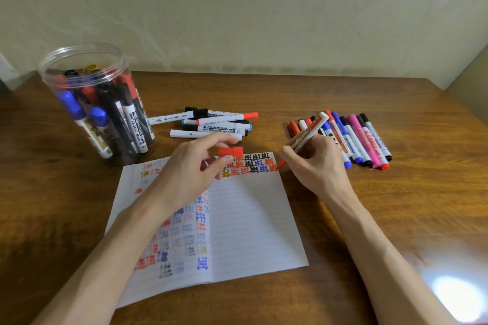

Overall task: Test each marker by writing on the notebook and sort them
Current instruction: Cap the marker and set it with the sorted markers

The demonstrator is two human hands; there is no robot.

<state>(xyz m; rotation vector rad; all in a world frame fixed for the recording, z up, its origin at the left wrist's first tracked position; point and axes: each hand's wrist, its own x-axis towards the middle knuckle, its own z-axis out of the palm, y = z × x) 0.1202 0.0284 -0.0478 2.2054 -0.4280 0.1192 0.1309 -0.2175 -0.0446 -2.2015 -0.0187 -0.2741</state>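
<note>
Two hands busy there: your right hand (317, 166) gripped the red marker (306, 136), tip at the notebook (250, 219) corner just left of it, and your left hand (190, 174) pinched the cap (230, 152). I'd have gone light on strokes, then recapped before sorting.

Uncapped red marker (303, 140) tilts, tip at top-right corner of open notebook (250, 219); red cap (230, 152) above the page.

Right hand (315, 166): grips red marker (303, 138), tip at notebook (250, 219) top corner.
Left hand (190, 171): pinches red cap (230, 152).
</note>
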